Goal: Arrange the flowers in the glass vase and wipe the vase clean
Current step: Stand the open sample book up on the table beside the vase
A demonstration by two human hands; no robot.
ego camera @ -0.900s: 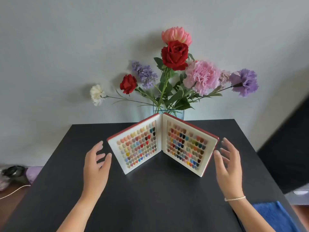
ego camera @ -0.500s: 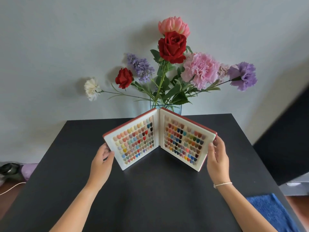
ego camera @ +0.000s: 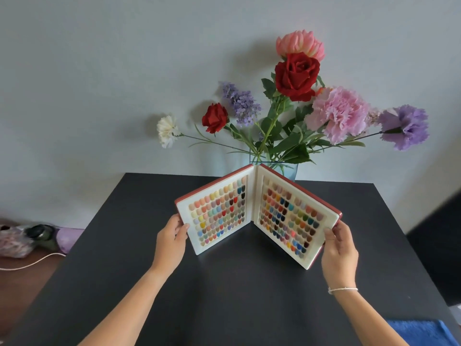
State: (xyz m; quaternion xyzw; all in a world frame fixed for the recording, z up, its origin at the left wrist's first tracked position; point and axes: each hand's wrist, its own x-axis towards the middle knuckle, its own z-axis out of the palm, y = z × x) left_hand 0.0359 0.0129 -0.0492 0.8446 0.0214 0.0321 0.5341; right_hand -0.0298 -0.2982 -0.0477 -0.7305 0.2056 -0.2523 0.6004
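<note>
We hold the color book that stands in front of the flowers.

Our left hand (ego camera: 172, 242) pinches the left edge of the open color book (ego camera: 257, 213), and our right hand (ego camera: 339, 250) has thumb and fingers clamped on its right edge. The glass vase (ego camera: 290, 169) stands at the back of the black table (ego camera: 224, 295), right behind the book, with the flowers (ego camera: 296, 76) already in it. We think we should fold the book slowly and lift it away without bumping the vase. Most of the vase is hidden, so we cannot tell if it is dirty. The blue cloth (ego camera: 421, 332) is cut off at the corner.
</note>
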